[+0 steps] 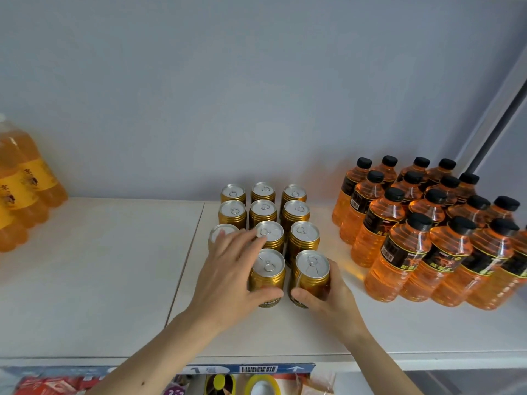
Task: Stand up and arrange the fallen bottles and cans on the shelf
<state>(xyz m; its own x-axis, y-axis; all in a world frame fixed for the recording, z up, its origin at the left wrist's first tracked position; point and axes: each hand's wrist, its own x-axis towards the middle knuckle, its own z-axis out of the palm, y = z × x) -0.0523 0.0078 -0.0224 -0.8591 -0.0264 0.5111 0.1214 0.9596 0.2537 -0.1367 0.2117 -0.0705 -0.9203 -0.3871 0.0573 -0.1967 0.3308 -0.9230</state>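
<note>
1. Shelf (99, 280): a white board with a seam running from 12 toward 7 o'clock, set against a pale wall.
2. Gold cans (296, 212): eleven with silver pull-tab lids, all upright, stood in three files at the middle of the shelf; the left file's front place could not be made out behind the hand.
3. Front-right can (312, 273): upright at the 5 o'clock corner of the block, just beside its left neighbour.
4. Right hand (328, 297): clasped the front-right can, thumb across its near face, fingers curled behind its right side.
5. Front-middle can (268, 273): upright, at 6 o'clock of the block.
6. Left hand (228, 280): grasped the front-middle can, thumb pressed on its lower front, fingers reaching past its left side toward the lids at 12 o'clock.
7. Orange drink bottles (405, 252): black-capped, dark-labelled, upright in close ranks at 3 o'clock of the cans, apart from them.
8. Large orange soda bottles (22, 189): yellow-labelled, at 9 o'clock, cut by the frame edge.
9. Barcode shelf tag (258, 369): on the front lip at 6 o'clock.
</note>
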